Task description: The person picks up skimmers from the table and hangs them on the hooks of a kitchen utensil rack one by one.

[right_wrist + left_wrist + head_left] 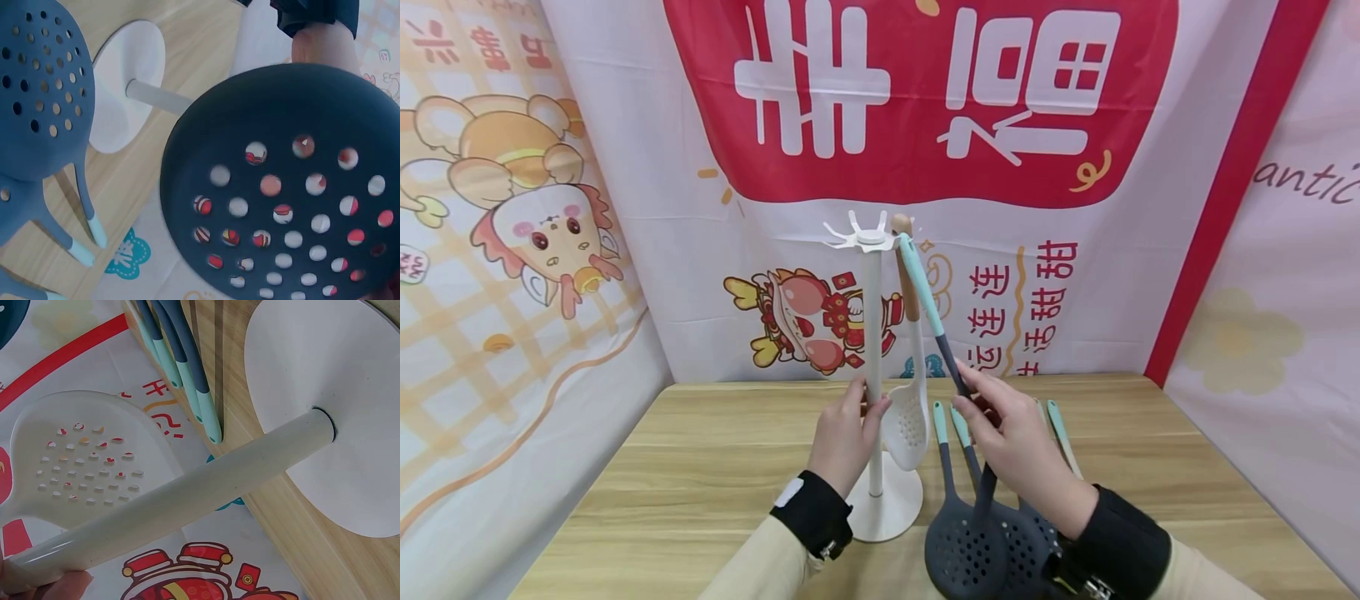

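My left hand (844, 433) grips the white pole (872, 333) of an upright utensil stand with a round base (891, 512) and a crown of hooks (868, 239). From the crown hangs a white slotted spoon (917, 367) with a wooden handle. My right hand (1011, 429) holds a dark skimmer (953, 367) by its shaft. Its mint handle (922, 283) slants up, with the tip at the crown's right side; I cannot tell whether it is on a hook. The skimmer's perforated head (275, 112) fills much of the right wrist view.
Several dark utensils with mint handles (941, 421) lie on the wooden table (700, 475), right of the base. Among them is a perforated skimmer (37, 119). Another mint handle (1057, 421) with a pale shaft lies beyond my right hand. Printed cloths (625, 125) surround the table.
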A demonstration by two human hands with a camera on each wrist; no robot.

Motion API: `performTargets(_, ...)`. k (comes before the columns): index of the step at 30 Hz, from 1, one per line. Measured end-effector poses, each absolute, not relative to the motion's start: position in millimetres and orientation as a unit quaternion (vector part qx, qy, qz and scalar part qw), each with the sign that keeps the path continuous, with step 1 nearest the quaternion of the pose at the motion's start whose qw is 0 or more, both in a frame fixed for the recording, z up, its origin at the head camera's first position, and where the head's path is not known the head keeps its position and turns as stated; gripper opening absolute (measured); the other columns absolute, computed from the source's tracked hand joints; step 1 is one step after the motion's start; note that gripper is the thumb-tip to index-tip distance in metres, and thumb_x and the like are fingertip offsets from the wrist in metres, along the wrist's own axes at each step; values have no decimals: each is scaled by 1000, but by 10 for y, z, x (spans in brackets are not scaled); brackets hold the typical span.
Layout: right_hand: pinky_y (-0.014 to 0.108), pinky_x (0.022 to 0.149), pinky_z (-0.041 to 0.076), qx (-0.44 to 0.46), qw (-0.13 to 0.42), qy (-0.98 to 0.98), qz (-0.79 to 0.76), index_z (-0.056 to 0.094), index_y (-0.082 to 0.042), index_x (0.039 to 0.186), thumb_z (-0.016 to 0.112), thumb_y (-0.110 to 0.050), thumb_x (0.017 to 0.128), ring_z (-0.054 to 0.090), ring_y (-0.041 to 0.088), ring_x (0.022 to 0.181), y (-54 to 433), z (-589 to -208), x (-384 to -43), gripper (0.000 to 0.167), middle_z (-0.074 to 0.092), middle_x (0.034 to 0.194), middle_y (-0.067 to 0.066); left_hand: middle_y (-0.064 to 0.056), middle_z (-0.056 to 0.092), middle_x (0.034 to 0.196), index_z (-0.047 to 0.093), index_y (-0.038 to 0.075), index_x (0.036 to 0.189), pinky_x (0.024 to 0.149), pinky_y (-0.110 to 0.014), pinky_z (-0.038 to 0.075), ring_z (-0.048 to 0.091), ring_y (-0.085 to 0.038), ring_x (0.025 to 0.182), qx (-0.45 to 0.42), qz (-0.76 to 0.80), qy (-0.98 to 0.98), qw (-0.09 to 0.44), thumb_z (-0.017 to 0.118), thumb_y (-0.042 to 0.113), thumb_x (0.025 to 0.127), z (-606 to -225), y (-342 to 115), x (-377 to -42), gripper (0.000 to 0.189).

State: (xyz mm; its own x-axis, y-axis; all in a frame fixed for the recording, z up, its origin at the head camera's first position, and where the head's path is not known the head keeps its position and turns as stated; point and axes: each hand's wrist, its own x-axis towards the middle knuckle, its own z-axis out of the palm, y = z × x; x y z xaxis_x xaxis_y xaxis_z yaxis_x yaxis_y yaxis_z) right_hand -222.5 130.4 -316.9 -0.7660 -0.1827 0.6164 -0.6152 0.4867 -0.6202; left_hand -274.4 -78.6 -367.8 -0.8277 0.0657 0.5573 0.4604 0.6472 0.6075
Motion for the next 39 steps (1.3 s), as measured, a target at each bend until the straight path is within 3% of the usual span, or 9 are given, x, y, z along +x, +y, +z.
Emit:
performTargets(4, 23, 55, 55, 242, 215, -828, 458, 53, -3, 140, 62, 0, 95, 58, 9, 62, 1272, -3186, -2227, 47, 64, 91, 9, -17, 72, 104, 56, 2, 121, 77, -44, 62, 74, -30, 93, -151, -394, -872, 251, 66, 20, 96, -3677, -781, -2739, 32)
performTargets(10, 23, 61, 56, 257, 180, -836, 449, 47, -5, 146, 62, -3, 96, 62, 8, 71, 1271, -3210, -2227, 52, 65, 91, 6, -17, 73, 104, 56, 2, 120, 77, -44, 62, 74, -30, 92, -148, -392, -872, 254, 66, 20, 96, -3681, -776, -2732, 31)
performTargets(13, 25, 72, 60, 274, 168, -840, 437, 46, -3, 146, 61, -3, 97, 66, 9, 82, 1275, -3245, -2240, 51, 69, 98, 7, -18, 72, 105, 56, 3, 120, 77, -44, 62, 74, -30, 92, -146, -393, -872, 253, 65, 21, 96, -3683, -776, -2730, 31)
performTargets(18, 35, 88, 60, 296, 157, -842, 423, 47, 1, 144, 60, 0, 96, 70, 23, 101, 1284, -3309, -2269, 49, 73, 109, 12, -18, 72, 107, 55, 4, 120, 77, -45, 62, 74, -31, 93, -141, -392, -874, 250, 65, 23, 97, -3684, -774, -2731, 32)
performTargets(25, 35, 89, 59, 284, 132, -849, 425, 49, 0, 143, 53, 4, 98, 69, 26, 107, 1309, -3347, -2290, 46, 69, 121, 17, -18, 72, 107, 56, 4, 121, 76, -45, 62, 74, -31, 93, -139, -387, -876, 254, 66, 23, 96, -3707, -770, -2736, 33)
performTargets(39, 44, 97, 55, 192, 146, -866, 438, 54, -5, 140, 52, 1, 100, 68, 29, 110, 1593, -3405, -2454, 40, 70, 118, 15, -18, 72, 108, 55, 3, 123, 77, -43, 62, 74, -31, 94, -151, -387, -873, 255, 64, 25, 97, -3695, -786, -2729, 35)
